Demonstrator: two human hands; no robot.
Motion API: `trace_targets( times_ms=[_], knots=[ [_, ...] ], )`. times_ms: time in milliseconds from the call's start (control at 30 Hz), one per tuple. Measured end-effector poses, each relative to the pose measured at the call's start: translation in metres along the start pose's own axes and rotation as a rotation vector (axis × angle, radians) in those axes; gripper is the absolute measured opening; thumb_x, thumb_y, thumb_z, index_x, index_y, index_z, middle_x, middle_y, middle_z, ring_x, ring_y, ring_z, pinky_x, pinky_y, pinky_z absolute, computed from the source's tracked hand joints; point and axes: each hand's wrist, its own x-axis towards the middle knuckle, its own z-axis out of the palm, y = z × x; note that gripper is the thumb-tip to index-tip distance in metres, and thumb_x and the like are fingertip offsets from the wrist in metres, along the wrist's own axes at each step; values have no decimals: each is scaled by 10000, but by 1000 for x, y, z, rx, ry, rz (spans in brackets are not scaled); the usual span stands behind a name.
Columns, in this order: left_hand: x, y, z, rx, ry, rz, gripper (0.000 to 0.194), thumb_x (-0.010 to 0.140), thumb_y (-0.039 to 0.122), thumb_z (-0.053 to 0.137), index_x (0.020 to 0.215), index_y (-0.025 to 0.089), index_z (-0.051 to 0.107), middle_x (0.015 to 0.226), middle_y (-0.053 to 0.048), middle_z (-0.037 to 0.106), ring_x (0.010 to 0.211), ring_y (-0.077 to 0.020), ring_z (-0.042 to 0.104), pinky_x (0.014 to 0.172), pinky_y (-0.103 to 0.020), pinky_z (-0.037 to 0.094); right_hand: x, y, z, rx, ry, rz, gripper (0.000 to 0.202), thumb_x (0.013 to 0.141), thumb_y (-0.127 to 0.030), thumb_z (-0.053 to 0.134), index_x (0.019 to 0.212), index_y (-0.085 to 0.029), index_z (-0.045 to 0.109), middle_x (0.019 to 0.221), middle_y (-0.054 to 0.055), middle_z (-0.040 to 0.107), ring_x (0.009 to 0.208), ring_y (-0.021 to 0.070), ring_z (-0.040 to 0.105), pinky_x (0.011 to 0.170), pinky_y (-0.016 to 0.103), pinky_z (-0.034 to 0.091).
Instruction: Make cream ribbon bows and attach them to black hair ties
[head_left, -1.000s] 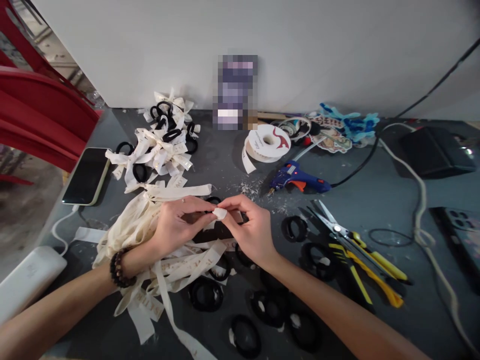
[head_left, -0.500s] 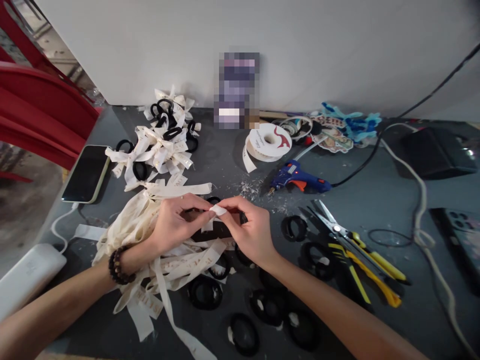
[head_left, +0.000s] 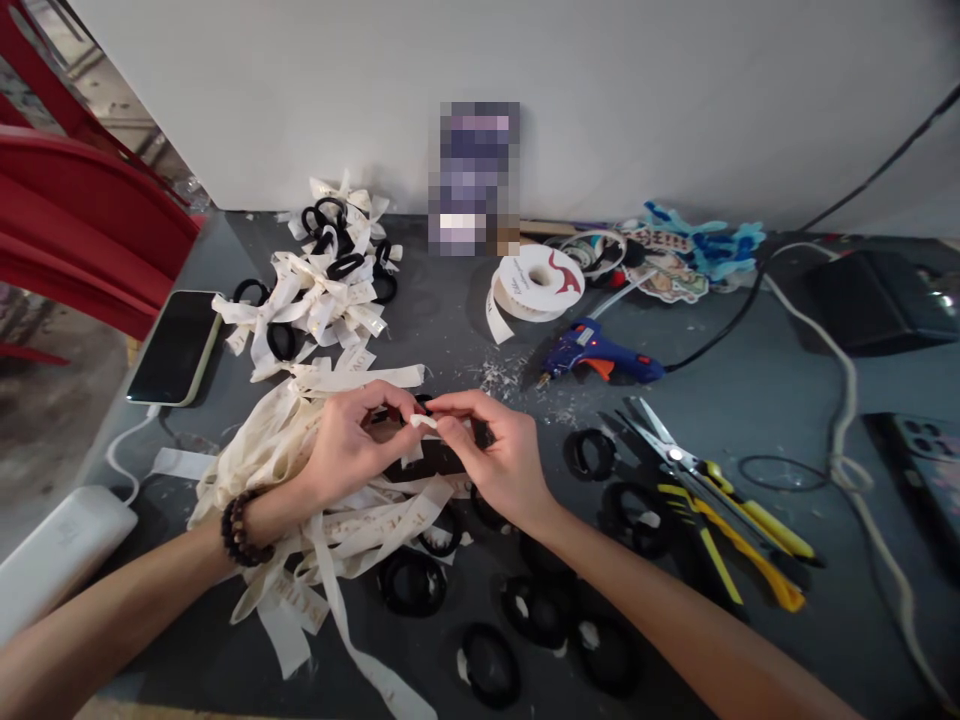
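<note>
My left hand [head_left: 352, 440] and my right hand [head_left: 495, 450] meet at the middle, fingertips pinched on a small white ribbon piece [head_left: 424, 421] with a black hair tie [head_left: 422, 400] partly hidden behind it. A heap of cream printed ribbon strips [head_left: 255, 430] lies under and beside my left hand. Beneath and right of my hands, several black hair ties [head_left: 487, 665] lie on the table, some with white bits on them. Ribbon bows with black hair ties [head_left: 322, 300] are piled beyond my left hand.
A ribbon spool [head_left: 540, 283], a blue glue gun [head_left: 600, 355], scissors [head_left: 675, 455] and yellow-handled tools [head_left: 750, 560] lie to the right with cables. At the left are a phone [head_left: 176, 345], a white power bank [head_left: 67, 550] and a red chair [head_left: 67, 220]. A blurred upright device [head_left: 476, 180] leans at the back.
The white ribbon piece has tilted and shifted slightly left between my fingertips, and now shows as a thinner curved strip. My fingers have shifted slightly around it.
</note>
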Motion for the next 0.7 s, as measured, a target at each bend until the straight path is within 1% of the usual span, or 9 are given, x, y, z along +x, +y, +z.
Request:
trace_targets(
  times_ms=[100,200,300,400,467,533,633,700],
  knots=[
    [1,1,-1,-6,-20,19,156,934,312,770,921,158,752,868,-67,751,670,-125,645,585,-225,491,0,-1,-1,7,-6,7,188,940,-397,774,1063,-261,811,965,8,847,800,164,770,684,250,572],
    [0,1,0,3,-32,25,161,949,317,747,946,156,752,874,-75,753,649,-125,635,566,-230,485,0,-3,0,-4,9,19,173,905,-385,809,1024,-258,812,919,-2,834,752,152,744,655,245,551],
    [-1,-1,1,6,-25,8,126,918,278,762,903,159,726,861,-71,746,695,-141,662,593,-233,508,-1,-3,1,-42,27,17,112,926,-360,787,962,-257,812,825,-20,800,658,126,677,630,240,522],
    [-2,-3,1,8,-17,7,104,906,247,766,889,164,704,829,-52,719,679,-132,653,584,-225,505,-1,-2,1,-71,28,11,113,958,-359,755,947,-261,812,782,-29,777,629,117,637,619,237,499],
    [-3,-2,1,-2,-8,25,105,922,248,761,947,166,700,852,-50,719,663,-119,644,566,-217,495,0,-2,1,-71,28,16,125,969,-364,743,950,-259,809,794,-26,779,639,119,642,621,235,499],
    [-3,-1,1,-26,-10,41,128,940,254,759,1009,168,694,904,-60,733,684,-118,661,582,-219,514,1,-1,2,-61,41,25,141,971,-374,738,935,-252,800,795,-22,778,639,121,645,614,232,499],
    [-4,-2,1,-42,-20,57,147,957,255,753,1055,171,683,937,-69,745,733,-130,693,610,-223,539,1,-1,3,-47,51,34,158,959,-384,746,900,-240,777,745,-26,753,609,117,626,588,226,484],
    [-4,-4,1,-33,-19,63,188,955,250,757,1107,175,676,943,-67,746,715,-124,684,566,-212,509,0,-2,3,-49,46,33,163,956,-383,744,892,-235,765,708,-31,723,585,114,598,570,226,467]
  ],
)
